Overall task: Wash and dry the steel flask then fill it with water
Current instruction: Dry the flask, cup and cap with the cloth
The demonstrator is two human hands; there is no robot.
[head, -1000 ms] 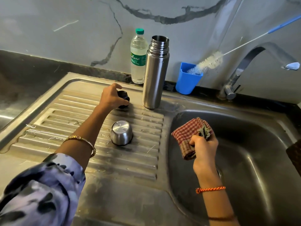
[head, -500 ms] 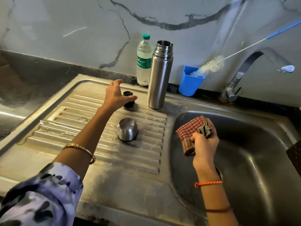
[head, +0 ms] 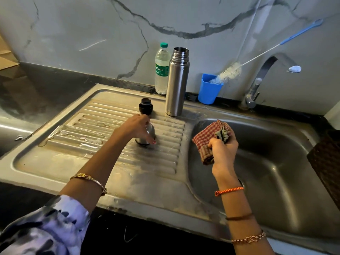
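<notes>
Your left hand [head: 135, 127] curls its grip on the steel cup lid [head: 147, 135] on the drainboard [head: 73, 144]; your right hand [head: 223, 148] clamps the checked cloth [head: 204, 138] above the sink [head: 276, 162]. Drying looks underway; filling remains. Flask [head: 176, 83] stands upright, uncapped, brushed steel, behind the black stopper [head: 145, 106], beside the water bottle [head: 161, 69].

The left hand [head: 137, 128] hides most of the steel cup [head: 149, 134].

Home kitchen: steel sink [head: 276, 162] (ribbed drainboard), tap [head: 261, 78], marble backsplash [head: 92, 34].
</notes>
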